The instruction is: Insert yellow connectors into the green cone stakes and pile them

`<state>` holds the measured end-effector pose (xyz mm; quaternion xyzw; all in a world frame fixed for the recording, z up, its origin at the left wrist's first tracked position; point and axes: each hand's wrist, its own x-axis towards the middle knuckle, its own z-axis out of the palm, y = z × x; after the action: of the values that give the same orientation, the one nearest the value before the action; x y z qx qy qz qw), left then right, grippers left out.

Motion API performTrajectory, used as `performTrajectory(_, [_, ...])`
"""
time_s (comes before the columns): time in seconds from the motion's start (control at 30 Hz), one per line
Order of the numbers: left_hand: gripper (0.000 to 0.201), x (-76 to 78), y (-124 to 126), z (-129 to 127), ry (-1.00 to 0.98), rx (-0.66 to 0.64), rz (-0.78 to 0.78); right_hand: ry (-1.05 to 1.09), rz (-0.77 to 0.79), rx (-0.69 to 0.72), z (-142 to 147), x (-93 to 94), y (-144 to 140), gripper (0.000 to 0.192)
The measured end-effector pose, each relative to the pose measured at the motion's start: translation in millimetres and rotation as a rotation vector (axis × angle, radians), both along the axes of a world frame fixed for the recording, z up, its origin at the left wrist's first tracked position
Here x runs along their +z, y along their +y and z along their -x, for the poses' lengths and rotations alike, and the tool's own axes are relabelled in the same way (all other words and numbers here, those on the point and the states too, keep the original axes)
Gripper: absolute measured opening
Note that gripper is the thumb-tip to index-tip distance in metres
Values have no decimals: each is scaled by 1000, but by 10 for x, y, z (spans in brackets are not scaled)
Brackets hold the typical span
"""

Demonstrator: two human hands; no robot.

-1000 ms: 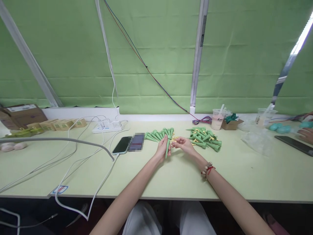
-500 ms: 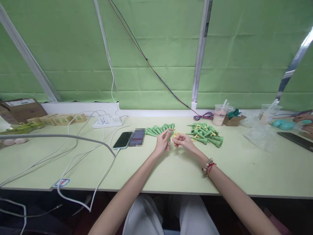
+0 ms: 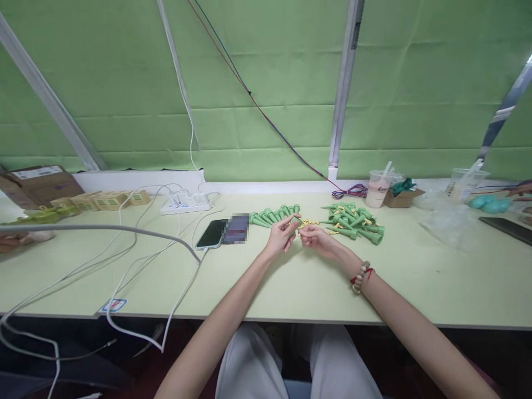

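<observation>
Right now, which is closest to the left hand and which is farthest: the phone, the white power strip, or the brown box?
From the left hand, in the head view:
1. Phone, just to its left on the table.
2. White power strip, farther back and left, near the wall.
3. Brown box, far left corner.
</observation>
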<state>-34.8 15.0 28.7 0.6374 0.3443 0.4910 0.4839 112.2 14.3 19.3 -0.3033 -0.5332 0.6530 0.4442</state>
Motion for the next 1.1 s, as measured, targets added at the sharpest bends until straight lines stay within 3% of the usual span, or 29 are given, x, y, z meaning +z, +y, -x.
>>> performTrajectory(0.13, [48, -88, 18, -99, -60, 108, 77, -160, -147, -186, 14, -23, 28, 34])
performTrajectory(0.2, [46, -138, 35, -141, -86, 185, 176, -292, -326, -288, 17, -50, 44, 34])
performTrajectory(0.3, [42, -165, 48, -158, -109, 257, 295, -485, -619, -320, 18, -95, 53, 27])
performTrajectory(0.43, [41, -153, 15, -155, -133, 263, 266, -659, -814, -419, 33, -116, 20, 21])
performTrajectory(0.57, [42, -151, -46, -197, -122, 230, 157, -665, -707, -482, 46, -87, -14, 39])
performTrajectory(0.63, [43, -142, -73, -220, -104, 217, 127, -561, -532, -435, 50, -64, -4, 44])
performTrajectory(0.77, [46, -99, -111, -242, -81, 164, 57, -301, -40, -266, 62, -23, 44, 37])
performTrajectory(0.83, [50, -80, -111, -244, -78, 148, 50, -278, 82, -211, 58, -13, 53, 35])
performTrajectory(0.9, [53, -71, -93, -238, -87, 158, 89, -355, -7, -244, 33, -16, 49, 38])
performTrajectory(1.0, [53, -71, -39, -211, -147, 202, 182, -532, -386, -395, -43, -32, 37, 37])
performTrajectory(1.1, [50, -63, 7, -167, -199, 222, 275, -613, -593, -366, -118, -44, 42, 33])
